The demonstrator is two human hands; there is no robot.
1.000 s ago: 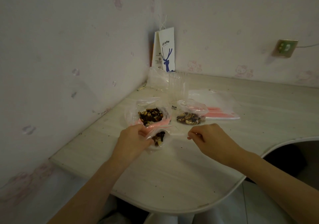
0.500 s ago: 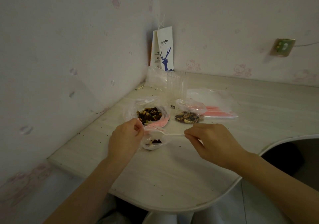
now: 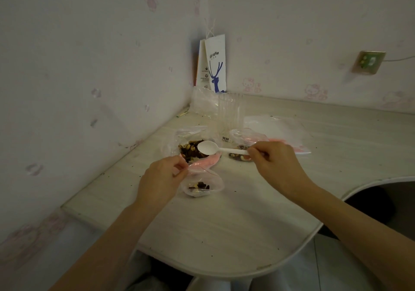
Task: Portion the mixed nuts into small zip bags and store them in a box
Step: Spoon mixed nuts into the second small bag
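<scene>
Spoon [image 3: 222, 149] pinched at handle end by right hand [image 3: 276, 162]; axis left-right; bowl over nut pile [image 3: 190, 150] | small zip bag [image 3: 202, 185] pinched open by left hand [image 3: 160, 178], just nearward of bowl.

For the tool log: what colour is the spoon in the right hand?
Plain white plastic spoon; head view shows it.

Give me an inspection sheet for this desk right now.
Surface: pale desk, dark-speckled.
Job's things: large nut bag open; small zip bag holds a few nuts; second nut bag right of it; empty zip bags stacked.
Clutter: clear plastic container, paper coffee bag in the corner.
Hands: left hand pinches the small zip bag's mouth; right hand holds an empty white spoon over the large nut bag.
Cables: one cable from the wall socket.
Surroundings: patterned wallpaper.
</scene>
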